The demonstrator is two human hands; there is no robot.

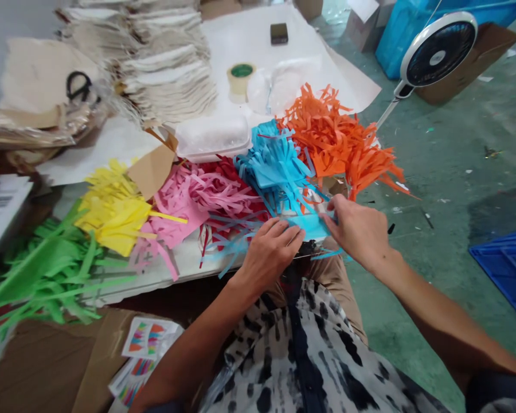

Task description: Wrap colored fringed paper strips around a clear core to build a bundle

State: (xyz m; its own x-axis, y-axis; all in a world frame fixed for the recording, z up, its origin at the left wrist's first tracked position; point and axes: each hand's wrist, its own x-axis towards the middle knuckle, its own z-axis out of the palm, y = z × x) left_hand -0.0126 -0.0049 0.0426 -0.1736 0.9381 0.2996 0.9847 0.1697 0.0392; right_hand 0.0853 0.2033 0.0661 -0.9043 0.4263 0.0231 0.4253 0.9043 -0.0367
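A light-blue sheet of fringed tissue paper (pixel 310 224) lies at the table's front edge, between my two hands. The curled fingers of my left hand (pixel 272 248) hold its left end, with the thumb hidden. At its right end, my right hand (pixel 358 228) pinches the paper between thumb and fingers. Loose blue strips stick out beside both hands. Just beyond is a pile of blue fringed tissue paper (pixel 279 160), with an orange fringed pile (pixel 335 135) to its right. Pink (pixel 198 195), dark red (pixel 223 167), yellow (pixel 116 209) and green (pixel 47 269) fringed paper lie leftward.
Behind the paper stand a clear plastic tray (pixel 212 137), a tape roll (pixel 241 80) and stacked cream cloth bundles (pixel 167 69). Black-handled scissors (pixel 79 87) lie at left. A small fan (pixel 438 54) rises at right. A cardboard box (pixel 47 361) with printed cards (pixel 150 338) sits below the table.
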